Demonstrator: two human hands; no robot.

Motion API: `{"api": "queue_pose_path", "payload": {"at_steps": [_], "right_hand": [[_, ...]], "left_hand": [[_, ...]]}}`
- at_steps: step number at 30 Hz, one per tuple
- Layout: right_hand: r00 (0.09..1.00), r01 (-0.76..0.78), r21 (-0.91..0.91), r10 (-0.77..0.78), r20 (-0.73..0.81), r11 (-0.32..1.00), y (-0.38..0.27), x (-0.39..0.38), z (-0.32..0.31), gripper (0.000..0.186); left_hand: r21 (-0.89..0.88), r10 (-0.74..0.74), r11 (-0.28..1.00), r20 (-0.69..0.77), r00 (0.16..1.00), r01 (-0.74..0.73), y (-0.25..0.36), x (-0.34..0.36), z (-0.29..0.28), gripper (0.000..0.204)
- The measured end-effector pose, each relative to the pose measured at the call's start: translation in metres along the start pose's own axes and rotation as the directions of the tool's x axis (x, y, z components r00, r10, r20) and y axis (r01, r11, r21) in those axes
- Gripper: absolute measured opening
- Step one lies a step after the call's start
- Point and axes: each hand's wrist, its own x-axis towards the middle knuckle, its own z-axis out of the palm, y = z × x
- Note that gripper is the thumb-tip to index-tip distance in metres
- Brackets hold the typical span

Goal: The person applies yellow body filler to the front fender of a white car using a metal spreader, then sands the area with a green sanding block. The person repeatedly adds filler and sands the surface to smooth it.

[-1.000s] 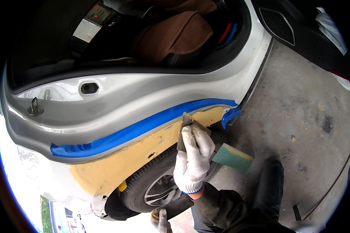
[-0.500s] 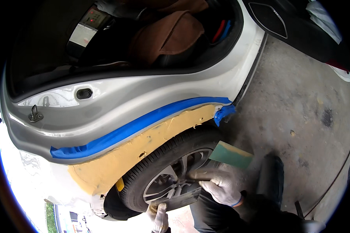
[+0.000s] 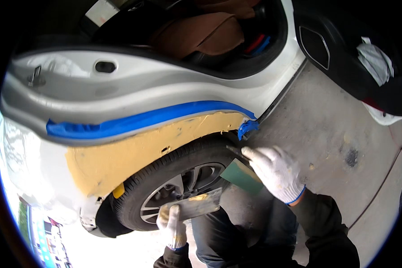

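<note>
My gloved left hand [image 3: 172, 228] is closed on a grey scraper plate [image 3: 187, 207] with a dab of yellowish filler on it, held low in front of the wheel. Higher and to the right, my gloved right hand [image 3: 274, 172] grips a thin dark spreader [image 3: 234, 151] just below the wheel arch. A green rectangular plate [image 3: 240, 176] lies below that hand, partly behind it. The white car body [image 3: 35, 165] carries a band of tan filler [image 3: 152, 136] along the arch, bordered above by blue masking tape [image 3: 161, 116].
The tyre [image 3: 136, 187] sits under the arch. An open door [image 3: 344, 67] with a crumpled light cloth [image 3: 373, 60] reaches over the stained concrete floor [image 3: 326, 138] at right, where a cable [image 3: 379, 190] runs. Brown seats [image 3: 201, 33] show inside the car.
My right hand left the filler band, dropped toward the plate in my left hand, then rose up and right. My left hand moved slightly left and up in the picture. The view shifted.
</note>
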Motion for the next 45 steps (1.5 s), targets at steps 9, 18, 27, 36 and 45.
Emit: {"api": "queue_pose_path", "payload": {"at_steps": [9, 18, 27, 36, 45], "right_hand": [[0.985, 0.174, -0.203, -0.172, 0.026, 0.964, -0.009, 0.051, -0.017, 0.041], [0.972, 0.235, -0.163, -0.225, 0.072, 0.958, -0.024, 0.060, -0.018, 0.036], [0.968, 0.244, -0.353, -0.206, 0.143, 0.903, -0.021, 0.055, -0.006, 0.043], [0.974, 0.158, -0.316, -0.094, 0.209, 0.935, -0.023, 0.052, 0.003, 0.036], [0.949, 0.036, -0.132, 0.008, 0.314, 0.991, -0.033, 0.030, -0.003, 0.033]], "left_hand": [[-0.294, -0.195, 0.933, 0.073, 0.978, 0.208, -0.061, 0.016, 0.068, 0.019], [-0.365, -0.214, 0.898, 0.121, 0.969, 0.244, -0.084, 0.037, 0.106, 0.019], [-0.394, -0.164, 0.895, 0.148, 0.975, 0.210, -0.075, 0.049, 0.124, 0.021], [-0.485, -0.267, 0.807, 0.209, 0.941, 0.337, -0.075, 0.060, 0.136, 0.018], [-0.599, -0.178, 0.732, 0.294, 0.939, 0.326, -0.099, 0.065, 0.139, 0.014]]}}
